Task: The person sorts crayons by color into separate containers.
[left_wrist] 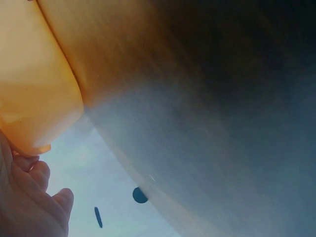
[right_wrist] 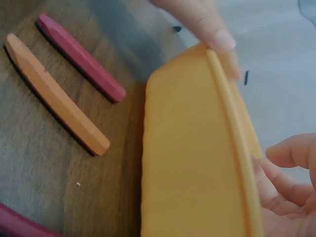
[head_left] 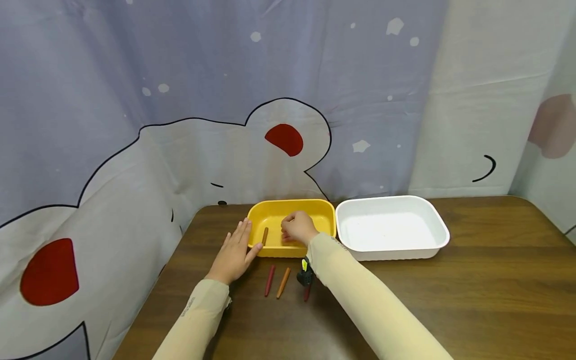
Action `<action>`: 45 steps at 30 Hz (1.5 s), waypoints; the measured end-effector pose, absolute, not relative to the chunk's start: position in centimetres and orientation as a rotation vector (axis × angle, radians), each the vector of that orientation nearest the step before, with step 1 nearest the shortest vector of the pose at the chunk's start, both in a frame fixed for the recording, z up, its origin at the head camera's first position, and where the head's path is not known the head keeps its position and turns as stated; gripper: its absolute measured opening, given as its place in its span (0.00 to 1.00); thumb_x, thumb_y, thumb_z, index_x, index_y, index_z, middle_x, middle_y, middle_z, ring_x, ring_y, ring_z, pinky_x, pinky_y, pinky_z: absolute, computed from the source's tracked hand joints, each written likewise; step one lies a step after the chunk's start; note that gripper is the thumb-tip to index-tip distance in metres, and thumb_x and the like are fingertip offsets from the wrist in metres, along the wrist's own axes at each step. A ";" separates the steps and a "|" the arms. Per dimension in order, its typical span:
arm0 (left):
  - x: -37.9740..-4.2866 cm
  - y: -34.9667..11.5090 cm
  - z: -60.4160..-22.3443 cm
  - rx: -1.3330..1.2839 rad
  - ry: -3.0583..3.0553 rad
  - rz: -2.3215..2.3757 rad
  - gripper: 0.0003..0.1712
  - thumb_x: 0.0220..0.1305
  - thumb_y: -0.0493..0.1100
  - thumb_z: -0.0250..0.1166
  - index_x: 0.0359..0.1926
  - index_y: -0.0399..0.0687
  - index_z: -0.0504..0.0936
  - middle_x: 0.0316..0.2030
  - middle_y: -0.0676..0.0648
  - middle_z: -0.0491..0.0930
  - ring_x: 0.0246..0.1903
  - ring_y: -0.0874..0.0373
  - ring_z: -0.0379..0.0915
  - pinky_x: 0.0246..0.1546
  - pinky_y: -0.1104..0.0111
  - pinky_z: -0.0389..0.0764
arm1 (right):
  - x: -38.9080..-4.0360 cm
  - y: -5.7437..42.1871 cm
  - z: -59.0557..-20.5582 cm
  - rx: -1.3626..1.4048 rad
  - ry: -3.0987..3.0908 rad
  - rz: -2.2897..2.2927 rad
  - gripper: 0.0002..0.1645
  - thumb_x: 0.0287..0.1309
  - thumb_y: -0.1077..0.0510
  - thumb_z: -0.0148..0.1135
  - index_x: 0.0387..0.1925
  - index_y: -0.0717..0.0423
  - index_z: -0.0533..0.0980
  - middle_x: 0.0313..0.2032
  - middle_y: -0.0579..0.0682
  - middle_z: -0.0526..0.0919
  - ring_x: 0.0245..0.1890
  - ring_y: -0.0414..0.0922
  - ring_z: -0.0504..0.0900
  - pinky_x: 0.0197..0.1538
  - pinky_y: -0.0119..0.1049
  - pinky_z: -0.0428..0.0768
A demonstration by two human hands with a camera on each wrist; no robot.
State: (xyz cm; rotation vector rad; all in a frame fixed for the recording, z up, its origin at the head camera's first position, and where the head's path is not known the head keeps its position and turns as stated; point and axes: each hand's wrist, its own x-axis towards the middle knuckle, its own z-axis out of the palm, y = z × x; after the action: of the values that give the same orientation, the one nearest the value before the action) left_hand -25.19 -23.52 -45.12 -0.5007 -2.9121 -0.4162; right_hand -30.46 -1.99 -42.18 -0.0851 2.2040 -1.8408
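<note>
My left hand (head_left: 233, 256) rests on the left rim of a yellow tray (head_left: 270, 253) with its fingers straight; its thumb lies at the front left corner. Inside the tray, a brown crayon (head_left: 265, 236) stands close to the left hand. My right hand (head_left: 299, 227) reaches into the middle of the tray, its fingers bent downward. The tray's rim hides those fingertips in the right wrist view, and whether they pinch anything cannot be seen. In front of the tray lie a dark red crayon (head_left: 269, 280), an orange crayon (head_left: 283, 283) and another dark red crayon (head_left: 307, 293), partly covered by the right wrist's camera.
A white tray (head_left: 396, 255) stands directly right of the yellow one, nearly touching it. Both sit on a brown wooden table (head_left: 486, 280), towards its back edge. Behind hangs a printed curtain (head_left: 216, 70).
</note>
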 end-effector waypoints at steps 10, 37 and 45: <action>-25.0 -23.7 -44.9 -0.493 -2.920 -0.411 0.44 0.79 0.59 0.51 0.78 0.32 0.50 0.78 0.35 0.48 0.78 0.42 0.44 0.73 0.40 0.51 | -28.6 -0.1 -40.8 -0.240 2.225 -1.909 0.15 0.70 0.66 0.56 0.53 0.73 0.77 0.41 0.64 0.83 0.41 0.60 0.86 0.43 0.42 0.88; -25.2 -23.8 -45.4 -0.506 -2.905 -0.398 0.45 0.79 0.60 0.49 0.79 0.33 0.50 0.79 0.36 0.48 0.78 0.42 0.44 0.73 0.41 0.51 | -19.4 10.5 -40.6 -0.599 2.675 -1.629 0.09 0.62 0.66 0.62 0.44 0.62 0.81 0.36 0.49 0.86 0.35 0.42 0.83 0.40 0.35 0.83; -25.2 -23.6 -45.3 -0.504 -2.908 -0.402 0.45 0.78 0.60 0.50 0.79 0.33 0.50 0.78 0.36 0.48 0.78 0.42 0.43 0.73 0.41 0.51 | -17.9 12.8 -42.0 -0.466 2.867 -1.435 0.11 0.58 0.66 0.62 0.43 0.63 0.82 0.32 0.46 0.85 0.32 0.41 0.84 0.41 0.38 0.84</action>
State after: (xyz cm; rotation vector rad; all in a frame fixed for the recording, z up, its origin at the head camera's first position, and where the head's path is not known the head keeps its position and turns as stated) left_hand -25.23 -23.64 -45.33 -0.5040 -2.9084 -0.4018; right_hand -17.88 12.82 -41.99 -0.4664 2.8671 -1.4354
